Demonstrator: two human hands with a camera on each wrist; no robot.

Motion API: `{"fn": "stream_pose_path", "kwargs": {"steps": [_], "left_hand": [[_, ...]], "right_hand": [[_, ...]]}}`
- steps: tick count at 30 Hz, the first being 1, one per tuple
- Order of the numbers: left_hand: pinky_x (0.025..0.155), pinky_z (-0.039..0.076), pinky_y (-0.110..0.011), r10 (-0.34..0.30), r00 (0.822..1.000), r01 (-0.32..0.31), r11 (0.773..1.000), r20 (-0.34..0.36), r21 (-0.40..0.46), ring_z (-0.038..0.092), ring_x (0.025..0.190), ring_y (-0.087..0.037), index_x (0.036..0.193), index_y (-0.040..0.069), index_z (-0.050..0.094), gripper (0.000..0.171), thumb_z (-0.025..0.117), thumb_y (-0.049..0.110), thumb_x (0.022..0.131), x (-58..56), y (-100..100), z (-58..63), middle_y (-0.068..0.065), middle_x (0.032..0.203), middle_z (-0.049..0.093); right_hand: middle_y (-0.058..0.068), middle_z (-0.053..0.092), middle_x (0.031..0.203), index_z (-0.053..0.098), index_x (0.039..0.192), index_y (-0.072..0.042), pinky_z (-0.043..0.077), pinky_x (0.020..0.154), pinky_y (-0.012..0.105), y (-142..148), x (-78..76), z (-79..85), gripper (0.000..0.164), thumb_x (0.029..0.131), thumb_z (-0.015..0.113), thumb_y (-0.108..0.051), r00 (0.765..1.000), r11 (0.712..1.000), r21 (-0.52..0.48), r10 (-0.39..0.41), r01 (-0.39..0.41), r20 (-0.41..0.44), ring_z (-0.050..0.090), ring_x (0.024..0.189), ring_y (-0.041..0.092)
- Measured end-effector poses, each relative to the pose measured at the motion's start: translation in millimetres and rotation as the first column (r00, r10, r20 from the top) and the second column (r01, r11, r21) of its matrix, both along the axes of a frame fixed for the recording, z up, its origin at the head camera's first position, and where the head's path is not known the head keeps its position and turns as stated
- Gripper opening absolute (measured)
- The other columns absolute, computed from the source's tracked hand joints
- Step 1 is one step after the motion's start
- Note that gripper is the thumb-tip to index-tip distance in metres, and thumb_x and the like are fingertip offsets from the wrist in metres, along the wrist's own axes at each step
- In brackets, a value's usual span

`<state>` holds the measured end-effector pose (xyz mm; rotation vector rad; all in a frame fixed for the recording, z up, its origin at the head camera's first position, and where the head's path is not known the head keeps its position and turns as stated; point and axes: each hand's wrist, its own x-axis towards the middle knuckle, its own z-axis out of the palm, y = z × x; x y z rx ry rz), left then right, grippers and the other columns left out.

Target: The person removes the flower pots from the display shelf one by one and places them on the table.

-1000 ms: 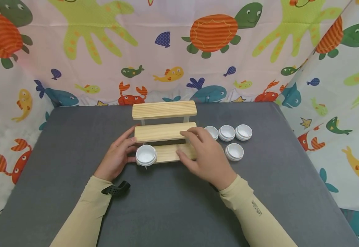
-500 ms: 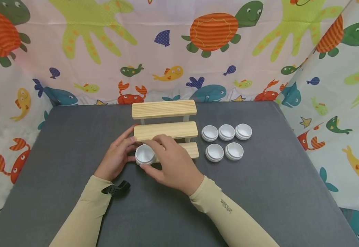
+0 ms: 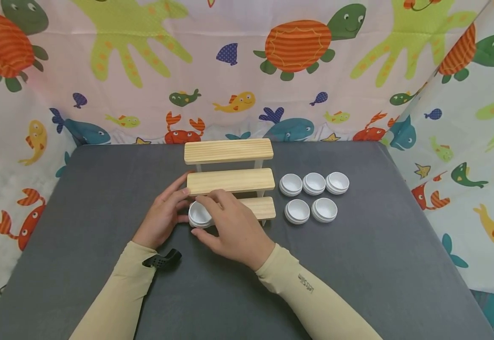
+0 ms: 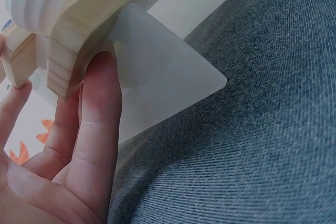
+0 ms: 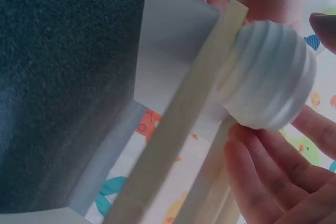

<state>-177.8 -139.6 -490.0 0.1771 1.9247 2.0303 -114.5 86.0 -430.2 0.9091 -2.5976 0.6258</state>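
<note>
A: Two hands meet at the left end of a three-step wooden stand [image 3: 229, 182] on the grey table [image 3: 357, 264]. What does the left hand [image 3: 163, 217] do, at about 9 o'clock of the stand?

B: Its fingers lie fairly straight against the stand's left end. In the left wrist view a fingertip [image 4: 100, 93] sits under the lowest wooden step beside the frosted side panel [image 4: 157, 87]; it grips nothing.

A: And the white jar [image 3: 200, 215]?

B: It stands on the left end of the lowest step. The right hand [image 3: 231, 229] comes in from 5 o'clock, fingers curled over its rim and thumb below, so the grip is closed round the jar. The right wrist view shows its ribbed side [image 5: 270, 82] resting on the plank with fingers beside it.

A: What crowds that spot?

B: The middle step overhangs just behind the jar, and the left hand's fingers lie right beside it.

A: Farther right?

B: Five more white jars [image 3: 313, 183] stand at 3 o'clock of the stand, three in a back row, two in front, well apart from both hands. A curtain printed with sea animals [image 3: 297, 45] rings the table.
</note>
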Motion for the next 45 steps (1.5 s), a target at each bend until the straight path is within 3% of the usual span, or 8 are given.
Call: {"fn": "stream_pose_path", "kwargs": {"steps": [22,45], "left_hand": [[0.086,0.064,-0.040,0.012,1.000,-0.011,1.000,0.014,-0.022,0.069,0.121,-0.020,0.168,0.042,0.035,0.059,0.054,0.048,0.113,1.4,1.3,0.9,-0.011,0.156,0.055],[0.083,0.065,-0.040,-0.008,1.000,0.008,1.000,-0.016,0.015,0.071,0.116,-0.020,0.170,0.038,0.032,0.059,0.051,0.045,0.115,1.6,1.6,1.1,-0.012,0.150,0.058]], "right_hand": [[0.005,0.061,0.133,0.058,0.152,-0.014,0.058,0.096,0.032,0.3,0.5,-5.2,0.062,0.098,0.080,-0.036,0.997,0.999,-0.029,0.020,-0.018,0.078,0.062,0.109,0.014],[0.005,0.062,0.133,0.057,0.152,-0.014,0.058,0.096,0.033,4.5,-1.1,-3.1,0.063,0.097,0.081,-0.034,0.999,0.999,-0.031,0.025,-0.023,0.043,0.064,0.109,0.015]]}}
